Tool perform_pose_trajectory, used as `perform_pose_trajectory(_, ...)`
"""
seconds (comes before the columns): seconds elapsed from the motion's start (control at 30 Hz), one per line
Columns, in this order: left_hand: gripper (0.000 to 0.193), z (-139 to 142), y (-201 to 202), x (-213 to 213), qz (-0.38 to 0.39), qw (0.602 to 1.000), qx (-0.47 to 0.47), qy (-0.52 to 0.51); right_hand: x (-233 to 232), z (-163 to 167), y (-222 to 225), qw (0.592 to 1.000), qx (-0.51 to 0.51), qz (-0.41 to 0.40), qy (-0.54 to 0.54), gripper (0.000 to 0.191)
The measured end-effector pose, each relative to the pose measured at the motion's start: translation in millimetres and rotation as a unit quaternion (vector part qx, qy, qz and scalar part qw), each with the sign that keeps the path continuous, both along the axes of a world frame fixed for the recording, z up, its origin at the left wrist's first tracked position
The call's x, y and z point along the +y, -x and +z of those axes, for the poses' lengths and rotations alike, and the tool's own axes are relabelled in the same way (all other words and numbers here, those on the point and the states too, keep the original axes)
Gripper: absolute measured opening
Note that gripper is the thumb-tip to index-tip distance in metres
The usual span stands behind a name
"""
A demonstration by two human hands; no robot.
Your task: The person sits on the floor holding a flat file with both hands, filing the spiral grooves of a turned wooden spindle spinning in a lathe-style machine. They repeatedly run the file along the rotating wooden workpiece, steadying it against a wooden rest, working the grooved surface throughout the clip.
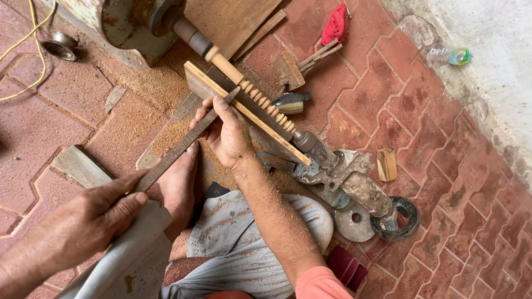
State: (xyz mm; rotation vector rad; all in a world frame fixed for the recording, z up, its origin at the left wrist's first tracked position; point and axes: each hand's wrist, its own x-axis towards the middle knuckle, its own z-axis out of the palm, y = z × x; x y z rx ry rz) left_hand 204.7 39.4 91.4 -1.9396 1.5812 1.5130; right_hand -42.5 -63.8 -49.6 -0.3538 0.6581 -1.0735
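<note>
A long flat metal chisel (183, 147) runs diagonally from lower left to upper right. My left hand (91, 218) grips its near end. My right hand (227, 133) holds it near the tip, pressing it on a wooden rest board (277, 138). The tip meets a pale wooden spindle (260, 99) with several turned beads, mounted between a lathe head (133, 22) and a rusty tailstock (338, 171). My bare foot (180, 185) rests under the chisel.
Sawdust (166, 133) covers the red brick floor. Wood offcuts (291, 69) and a small block (386, 164) lie near the lathe. A red cloth (336, 25), a plastic bottle (451, 55), a yellow cord (27, 50) and a metal cup (60, 45) lie around.
</note>
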Motion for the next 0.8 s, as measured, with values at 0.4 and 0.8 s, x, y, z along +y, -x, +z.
perform_pose_trajectory(0.4, 0.057, 19.2, 47.7, 13.3, 0.054, 0.998, 0.025, -0.032, -1.0, -2.2, 2.2, 0.999, -0.040, -0.022, -0.010, 0.027)
perform_pose_trajectory(0.8, 0.059, 15.9, 50.0, 17.9, 0.042, 0.997, 0.053, 0.032, -2.1, 0.8, 4.5, 0.999, -0.032, -0.013, -0.023, 0.028)
